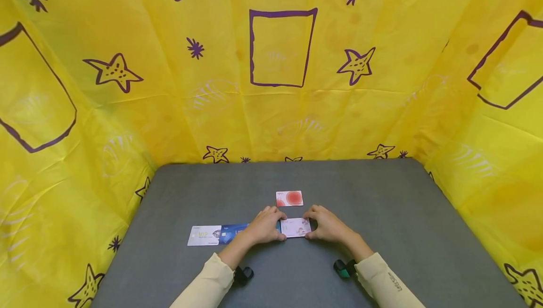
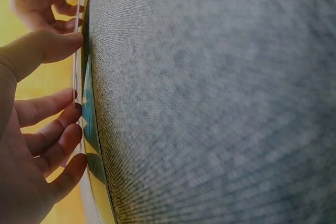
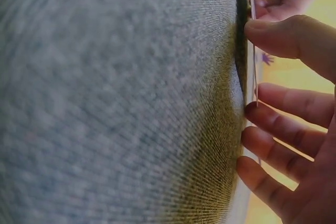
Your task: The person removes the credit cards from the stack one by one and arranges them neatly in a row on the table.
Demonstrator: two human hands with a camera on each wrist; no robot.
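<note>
A pale pink-and-white card [image 1: 295, 227] is held between both hands. My left hand [image 1: 264, 225] pinches its left edge between thumb and fingers. On the opposite edge my right hand [image 1: 327, 225] grips in the same way. Seen edge-on in the right wrist view, the card [image 3: 254, 51] appears just above the table surface. A blue card [image 1: 231, 233] lies to the left, partly hidden under my left hand. Beside it is a silvery card marked VIP [image 1: 203, 236]. Beyond the hands lies a white card with a red circle [image 1: 292, 198].
The grey table [image 1: 360, 190] is bounded behind and at both sides by yellow patterned cloth [image 1: 271, 124]. Dark straps with small devices [image 1: 342, 269] sit at both wrists.
</note>
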